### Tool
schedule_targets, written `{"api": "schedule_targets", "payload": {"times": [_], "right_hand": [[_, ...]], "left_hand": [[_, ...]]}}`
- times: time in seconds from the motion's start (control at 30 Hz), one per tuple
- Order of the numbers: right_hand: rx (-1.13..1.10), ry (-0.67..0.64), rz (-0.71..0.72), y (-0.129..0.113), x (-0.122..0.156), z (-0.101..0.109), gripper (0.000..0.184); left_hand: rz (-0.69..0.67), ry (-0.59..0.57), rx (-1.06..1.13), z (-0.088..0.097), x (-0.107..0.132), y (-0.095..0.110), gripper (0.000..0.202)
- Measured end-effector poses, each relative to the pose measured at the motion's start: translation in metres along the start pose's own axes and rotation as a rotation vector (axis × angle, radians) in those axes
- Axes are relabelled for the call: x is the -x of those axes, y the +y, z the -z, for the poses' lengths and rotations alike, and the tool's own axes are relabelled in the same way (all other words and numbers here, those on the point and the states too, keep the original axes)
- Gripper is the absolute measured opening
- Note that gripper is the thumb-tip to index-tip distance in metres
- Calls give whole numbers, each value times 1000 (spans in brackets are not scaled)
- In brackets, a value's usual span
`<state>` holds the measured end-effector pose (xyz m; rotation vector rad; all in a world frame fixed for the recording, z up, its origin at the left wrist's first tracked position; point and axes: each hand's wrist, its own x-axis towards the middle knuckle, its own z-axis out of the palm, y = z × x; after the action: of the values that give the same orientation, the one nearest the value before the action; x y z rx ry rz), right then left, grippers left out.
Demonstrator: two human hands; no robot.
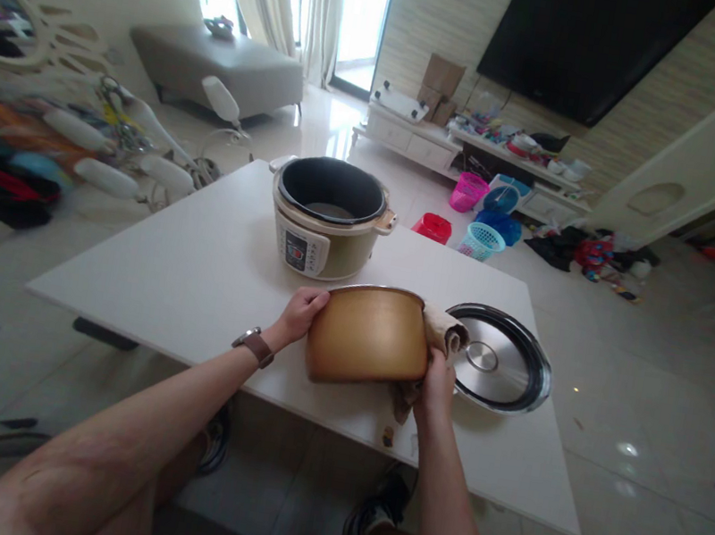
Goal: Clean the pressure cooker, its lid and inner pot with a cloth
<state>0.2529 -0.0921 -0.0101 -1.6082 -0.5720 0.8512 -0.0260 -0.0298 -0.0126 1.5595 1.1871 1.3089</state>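
A golden-brown inner pot (370, 337) is held tilted above the white table (193, 278), its outer wall facing me. My left hand (301, 313) grips its left rim, fingers curled over the edge. My right hand (438, 384) holds the pot's right side through a beige cloth (446, 331) that bunches over the rim and hangs below the hand. Behind the pot stands an open electric cooker (328, 218) with a dark inside and a control panel on its front. A round steel lid (497, 360) lies flat on the table just right of my right hand.
Coloured plastic baskets (483, 220) sit on the tiled floor beyond the table, before a low white TV cabinet (457, 152). A grey sofa (217, 64) stands at the back left. A cluttered rack (98, 145) is left of the table.
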Motion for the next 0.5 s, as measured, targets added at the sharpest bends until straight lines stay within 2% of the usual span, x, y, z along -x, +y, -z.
{"api": "schedule_targets", "payload": {"times": [0.1,0.27,0.43,0.5], "right_hand": [[11,6,-4,3,-3,1,42],[65,-18,100,3,-1,-1,42],[56,-13,177,-4,8,-6,47],[88,7,276,-11,16,-6,49]], "left_hand": [[-49,-52,-3,5,-8,13,52],[-58,-156,-24,9,-18,37,58],[2,-214,-85,8,-14,43,64],[19,-217,-84,7,-13,43,65]]}}
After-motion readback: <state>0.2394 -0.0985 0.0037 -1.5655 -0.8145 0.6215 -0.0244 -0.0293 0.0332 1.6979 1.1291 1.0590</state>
